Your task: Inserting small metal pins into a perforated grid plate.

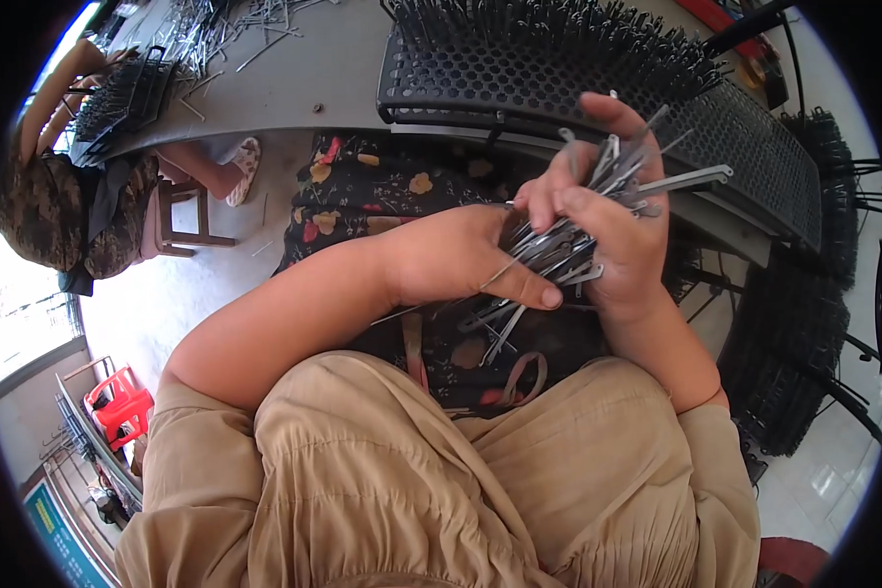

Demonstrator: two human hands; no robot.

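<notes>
Over my lap, both hands are closed around one loose bundle of thin silvery metal strips (pixel 612 176), some with a small hole at the end. My left hand (pixel 465 253) wraps the lower side, its thumb lying across the strips. My right hand (pixel 622 230) grips the upper side with bent fingers, one finger raised away. The strips fan out at both ends, pointing several ways. Just beyond my hands stands a black perforated metal rack (pixel 519 98), with many dark, thin pieces (pixel 559 39) upright along its back.
More loose strips (pixel 191 39) lie on the grey table (pixel 304 83) at the far left. Another person (pixel 78 211) sits there beside a smaller black rack (pixel 127 98). Dark filled racks (pixel 789 343) stand on my right. A red plastic stool (pixel 120 404) is at the left.
</notes>
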